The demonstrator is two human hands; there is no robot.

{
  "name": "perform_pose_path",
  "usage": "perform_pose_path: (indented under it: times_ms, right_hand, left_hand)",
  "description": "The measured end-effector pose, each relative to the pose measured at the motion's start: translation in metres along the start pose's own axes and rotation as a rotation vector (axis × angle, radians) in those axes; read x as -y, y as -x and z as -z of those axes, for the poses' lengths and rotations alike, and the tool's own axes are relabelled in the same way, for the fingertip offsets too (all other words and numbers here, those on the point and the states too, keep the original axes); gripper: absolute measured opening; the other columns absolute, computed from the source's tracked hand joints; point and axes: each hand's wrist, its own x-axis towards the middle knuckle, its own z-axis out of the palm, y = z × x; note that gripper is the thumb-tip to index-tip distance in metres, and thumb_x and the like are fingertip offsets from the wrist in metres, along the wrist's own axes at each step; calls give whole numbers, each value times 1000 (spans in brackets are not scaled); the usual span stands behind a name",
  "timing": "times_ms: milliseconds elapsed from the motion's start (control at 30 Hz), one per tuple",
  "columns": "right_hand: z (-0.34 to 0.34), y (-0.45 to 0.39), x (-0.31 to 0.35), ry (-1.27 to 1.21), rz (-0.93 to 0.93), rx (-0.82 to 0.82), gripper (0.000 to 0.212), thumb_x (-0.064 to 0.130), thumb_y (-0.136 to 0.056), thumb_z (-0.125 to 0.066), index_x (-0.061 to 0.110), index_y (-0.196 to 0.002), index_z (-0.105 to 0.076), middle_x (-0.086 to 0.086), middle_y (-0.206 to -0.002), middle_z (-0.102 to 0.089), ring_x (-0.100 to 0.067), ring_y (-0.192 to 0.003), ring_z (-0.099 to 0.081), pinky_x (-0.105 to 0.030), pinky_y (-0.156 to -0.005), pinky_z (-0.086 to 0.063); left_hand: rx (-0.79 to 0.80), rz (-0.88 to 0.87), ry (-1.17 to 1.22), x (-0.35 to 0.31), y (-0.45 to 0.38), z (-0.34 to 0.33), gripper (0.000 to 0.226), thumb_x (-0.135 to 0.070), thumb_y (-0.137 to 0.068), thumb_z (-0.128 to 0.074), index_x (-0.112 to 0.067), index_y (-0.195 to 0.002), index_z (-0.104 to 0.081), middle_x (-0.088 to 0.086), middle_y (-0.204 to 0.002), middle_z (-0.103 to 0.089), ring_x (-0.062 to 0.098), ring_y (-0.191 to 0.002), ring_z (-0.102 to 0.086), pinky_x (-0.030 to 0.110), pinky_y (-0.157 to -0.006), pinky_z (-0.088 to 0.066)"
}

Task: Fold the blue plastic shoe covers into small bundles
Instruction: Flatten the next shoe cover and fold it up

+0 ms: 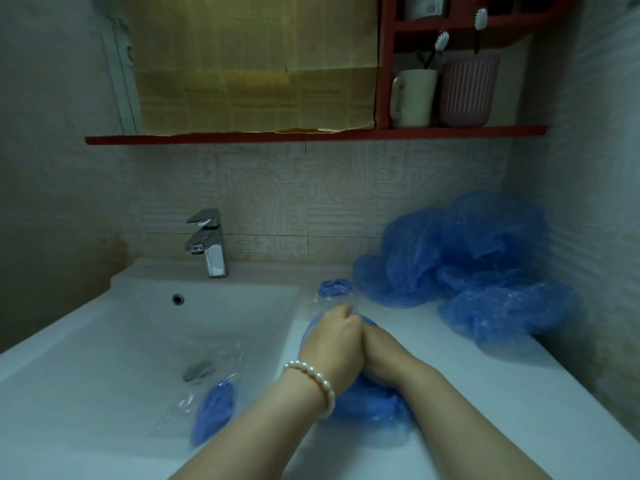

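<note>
Both my hands meet on a blue plastic shoe cover [372, 407] lying on the white counter just right of the basin. My left hand [332, 344], with a pearl bracelet at the wrist, curls its fingers over the cover's far end. My right hand [382, 358] presses against the left one and grips the same cover; its fingers are mostly hidden. A heap of loose blue shoe covers [467, 261] fills the back right corner. One small blue bundle [335, 288] sits on the counter beyond my hands. Another bundle in clear wrapping [214, 412] lies inside the basin.
The white basin [86, 358] takes up the left, with a chrome tap [207, 242] behind it and a drain plug [198, 370]. A red shelf [311, 136] overhead carries a mug [412, 98] and a pink cup [467, 93] with toothbrushes. A wall closes the right side.
</note>
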Motion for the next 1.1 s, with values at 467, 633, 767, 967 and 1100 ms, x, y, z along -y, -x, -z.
perform_pose_path:
  times_ms: [467, 633, 767, 967, 1100]
  right_hand:
    - [-4, 0, -3, 278, 110, 85, 79, 53, -62, -25, 22, -130, -50, 0, -139, -46, -20, -124, -41, -29, -104, -31]
    - [7, 6, 0, -1, 24, -41, 66, 37, -62, -45, 21, -125, -59, 3, -133, -56, -14, -121, -50, -26, -101, -40]
    - [19, 3, 15, 128, 191, -584, 42, 14, -65, -44, 9, -94, -73, -7, -98, -70, -28, -93, -65, -32, -82, -50]
    - [-21, 0, 34, 407, 67, 94, 50, 36, -101, -22, 27, -150, -14, 1, -159, 1, -19, -146, 5, -48, -115, 8]
    - [-21, -1, 17, 429, -53, 229, 55, 51, -99, -14, 34, -150, -1, 0, -159, 8, -22, -145, 12, -50, -114, 11]
  left_hand:
    - [503, 30, -196, 67, 21, -11, 115, -85, -62, -18, -15, -149, 9, 0, -158, 9, 16, -144, 12, 51, -114, 11]
    - [523, 37, -181, 66, 20, -12, 109, -79, -76, -36, -13, -149, 11, 1, -157, 14, 18, -144, 14, 51, -115, 9]
    - [496, 31, -190, 66, 20, -15, 112, -81, -74, -35, -12, -149, 11, 2, -157, 13, 20, -144, 13, 51, -115, 9]
    - [448, -6, -124, 66, 20, -18, 106, -70, -69, -40, -21, -149, 8, 1, -158, 11, 19, -144, 14, 55, -112, 9]
    - [478, 21, -175, 67, 19, -18, 106, -74, -78, -41, -15, -148, 12, 2, -157, 14, 19, -143, 18, 54, -113, 13]
